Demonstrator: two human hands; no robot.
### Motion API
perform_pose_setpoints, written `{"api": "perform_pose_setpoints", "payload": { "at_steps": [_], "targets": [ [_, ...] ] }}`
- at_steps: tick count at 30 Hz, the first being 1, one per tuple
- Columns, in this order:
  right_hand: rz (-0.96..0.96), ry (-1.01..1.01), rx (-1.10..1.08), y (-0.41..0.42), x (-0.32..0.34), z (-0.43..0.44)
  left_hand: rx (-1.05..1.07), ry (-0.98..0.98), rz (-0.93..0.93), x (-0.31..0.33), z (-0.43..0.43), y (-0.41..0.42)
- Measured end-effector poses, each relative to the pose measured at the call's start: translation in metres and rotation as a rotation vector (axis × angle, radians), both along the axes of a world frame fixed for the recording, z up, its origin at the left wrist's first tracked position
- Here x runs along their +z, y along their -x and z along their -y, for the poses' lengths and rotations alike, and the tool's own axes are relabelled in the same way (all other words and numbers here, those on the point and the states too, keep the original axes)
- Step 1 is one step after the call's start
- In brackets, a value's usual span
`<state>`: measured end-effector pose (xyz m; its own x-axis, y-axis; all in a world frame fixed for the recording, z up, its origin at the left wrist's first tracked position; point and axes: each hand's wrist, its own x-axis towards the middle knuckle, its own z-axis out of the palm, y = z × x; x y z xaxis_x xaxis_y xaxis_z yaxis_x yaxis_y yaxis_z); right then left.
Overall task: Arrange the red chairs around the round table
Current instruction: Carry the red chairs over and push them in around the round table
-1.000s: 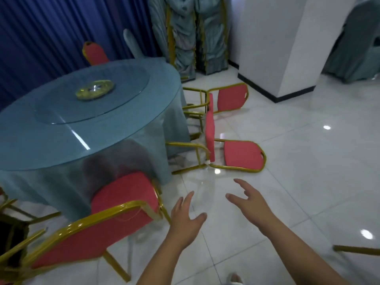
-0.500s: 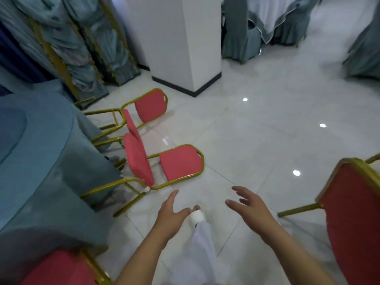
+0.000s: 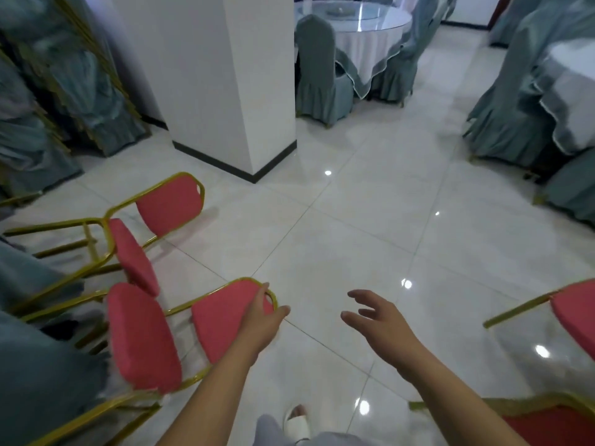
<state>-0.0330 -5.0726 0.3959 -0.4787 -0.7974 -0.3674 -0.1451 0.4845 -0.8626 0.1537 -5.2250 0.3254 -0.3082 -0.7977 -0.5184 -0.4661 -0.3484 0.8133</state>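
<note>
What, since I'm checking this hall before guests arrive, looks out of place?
Two red chairs lie tipped onto their backs at left: the nearer chair and the farther chair, backrests flat on the floor, legs pointing sideways. The left hand is at the nearer one's backrest.

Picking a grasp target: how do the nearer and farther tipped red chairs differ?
The nearer chair has the left hand at its backrest's top edge, fingers not curled round it; the farther chair is untouched. The farther chair lies closer to the white pillar; the nearer chair lies closer to the person. Both lie on their backs, seats upright, with red pads, gold frames and legs pointing left.
</note>
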Motion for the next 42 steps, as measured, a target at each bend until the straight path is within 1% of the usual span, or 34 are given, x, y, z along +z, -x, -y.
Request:
{"api": "perform_pose_setpoints", "payload": {
  "at_steps": [5, 10, 12, 17, 19, 22, 25, 28, 30, 35, 37, 39, 42],
  "targets": [
    [0.04, -0.031, 0.01, 0.021, -0.005, 0.064, 0.028, -0.038, 0.016, -0.005, 0.059, 0.015],
    [0.061, -0.003, 0.06, 0.056, -0.009, 0.169, 0.14, -0.094, 0.044, -0.02, 0.124, 0.026],
    [0.078, 0.004, 0.122, 0.069, -0.013, 0.214, 0.195, -0.103, 0.061, -0.026, 0.154, 0.03],
    [0.117, -0.024, 0.288, 0.115, -0.03, 0.331, 0.361, -0.047, 0.11, -0.04, 0.231, 0.056],
    [0.122, -0.046, 0.347, 0.138, -0.032, 0.382, 0.428, -0.076, 0.129, -0.036, 0.257, 0.071],
    [0.131, -0.084, 0.432, 0.165, -0.032, 0.452, 0.519, -0.111, 0.206, -0.026, 0.294, 0.085],
    [0.156, -0.106, 0.589, 0.176, -0.031, 0.519, 0.652, -0.102, 0.138, -0.015, 0.33, 0.097],
    [0.158, -0.15, 0.69, 0.176, -0.038, 0.58, 0.731, -0.158, 0.144, -0.003, 0.352, 0.103],
    [0.159, -0.153, 0.762, 0.17, -0.04, 0.611, 0.771, -0.155, 0.148, 0.002, 0.361, 0.101],
    [0.182, -0.181, 0.883, 0.151, -0.042, 0.696, 0.89, -0.192, 0.181, -0.002, 0.419, 0.091],
    [0.156, -0.171, 0.923, 0.14, -0.04, 0.734, 0.937, -0.196, 0.156, -0.01, 0.455, 0.088],
    [0.091, -0.14, 0.956, 0.129, -0.035, 0.775, 0.98, -0.184, 0.124, -0.02, 0.499, 0.083],
    [0.017, -0.143, 0.973, 0.111, -0.022, 0.833, 1.003, -0.197, 0.091, -0.032, 0.565, 0.073]
  ]
}}
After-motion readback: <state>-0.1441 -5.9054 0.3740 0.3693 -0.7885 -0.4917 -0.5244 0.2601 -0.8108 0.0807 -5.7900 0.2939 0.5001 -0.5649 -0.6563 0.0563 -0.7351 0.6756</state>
